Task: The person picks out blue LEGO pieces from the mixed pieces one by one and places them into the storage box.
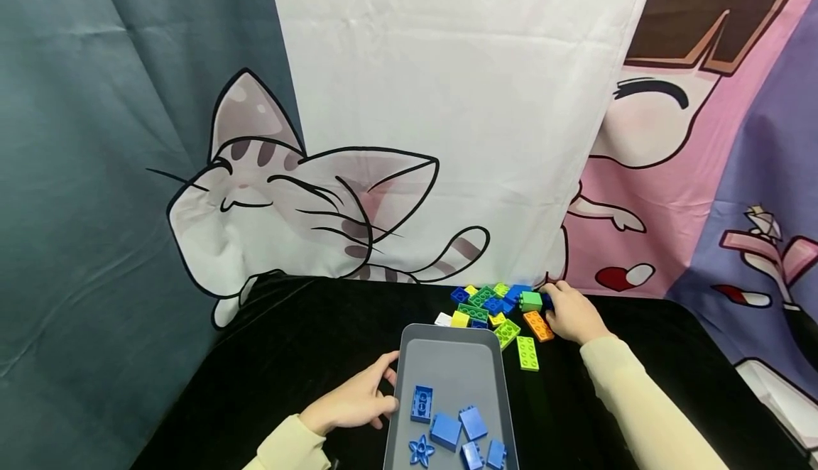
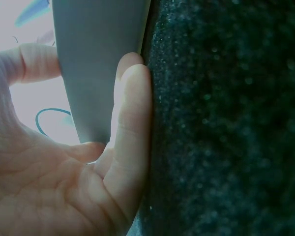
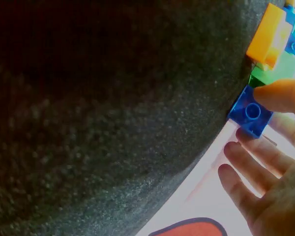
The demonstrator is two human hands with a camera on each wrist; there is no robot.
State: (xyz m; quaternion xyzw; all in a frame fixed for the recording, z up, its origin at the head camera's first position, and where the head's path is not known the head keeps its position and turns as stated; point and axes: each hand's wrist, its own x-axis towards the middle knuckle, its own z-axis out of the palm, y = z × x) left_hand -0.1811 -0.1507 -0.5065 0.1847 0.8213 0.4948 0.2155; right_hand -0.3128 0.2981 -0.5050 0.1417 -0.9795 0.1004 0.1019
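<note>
A cartoon-printed backdrop (image 1: 460, 101) hangs behind a black-draped surface (image 1: 287, 356).

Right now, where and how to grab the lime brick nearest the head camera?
Probably pinch the lime brick across its long sides at the near half, from above on the near side: it lies flat, one short end facing the viewer, its far end close to the orange brick.

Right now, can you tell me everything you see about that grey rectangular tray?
The grey rectangular tray looks plastic, with rounded corners and a raised rim. It sits open side up on the fuzzy black cloth, long sides pointing away from the person; its near end is out of view. Five blue plastic-looking blocks and one blue flower-shaped piece show inside. The person's left hand holds its left side.
</note>
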